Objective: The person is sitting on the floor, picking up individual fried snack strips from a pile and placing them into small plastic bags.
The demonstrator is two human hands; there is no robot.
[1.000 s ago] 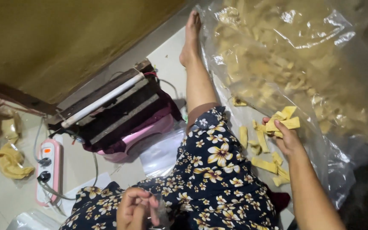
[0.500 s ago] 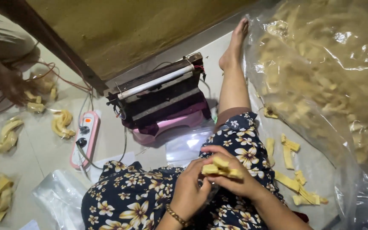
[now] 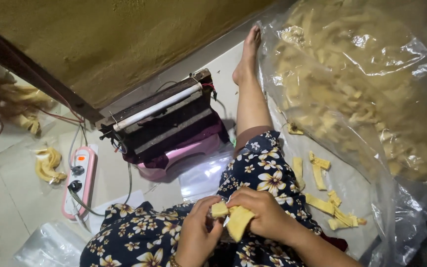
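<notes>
1. Yellow chip strips (image 3: 233, 217) are being pinched over the lap — left hand (image 3: 196, 237) and right hand (image 3: 263, 215) both closed on them.
2. Brittle as they look, squeezing harder is likely risking a snap, or crumbs falling onto the floral dress (image 3: 268, 173).
3. Their long axis is running diagonally, the lower end pointing down toward the wearer.
4. Beyond are lying loose strips (image 3: 324, 198), a sealer (image 3: 166, 123) and a big bag (image 3: 371, 84).

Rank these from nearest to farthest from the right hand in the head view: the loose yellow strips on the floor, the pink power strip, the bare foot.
From the right hand:
1. Loose yellow strips, on the floor just to its right.
2. Pink power strip, far to the left on the floor, beside the sealing machine.
3. Bare foot, at the top, by the big plastic bag.
</notes>
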